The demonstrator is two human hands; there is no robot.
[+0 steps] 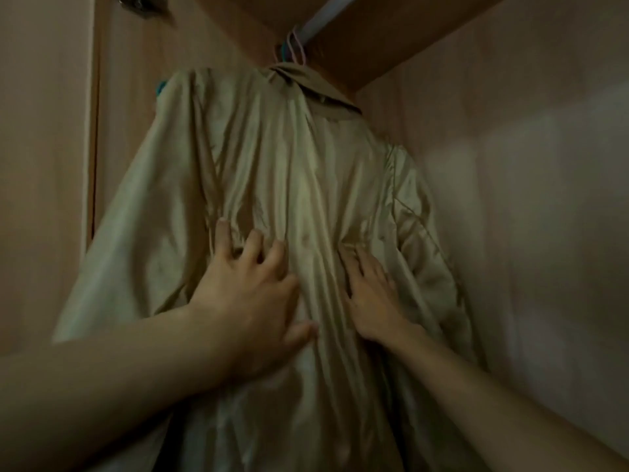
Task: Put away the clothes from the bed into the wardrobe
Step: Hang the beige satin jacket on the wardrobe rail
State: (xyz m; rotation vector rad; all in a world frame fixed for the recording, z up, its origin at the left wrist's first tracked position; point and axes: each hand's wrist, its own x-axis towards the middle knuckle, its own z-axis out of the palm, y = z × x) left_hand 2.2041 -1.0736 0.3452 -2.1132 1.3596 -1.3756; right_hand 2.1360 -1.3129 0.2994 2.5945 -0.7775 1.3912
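1. We see the beige garment (272, 185) already hanging from the rail (318, 23) inside the wardrobe (510, 165).
2. Our left hand (245, 294) and right hand (371, 294) lie spread flat on it, gripping nothing.
3. The bed is out of view, so we cannot tell what remains.

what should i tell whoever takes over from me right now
Left hand: open, fingers spread, pressing flat on the beige coat.
Right hand: open, palm flat on the coat beside the left hand, fingers partly sunk in a fold.
The coat hangs inside the wardrobe from the rail, by hangers at its collar. A bit of teal garment shows behind its shoulder.
Done: this coat is hung.
Left: finish smoothing it, let go. The bed is out of view, so I cannot tell what clothes remain there.
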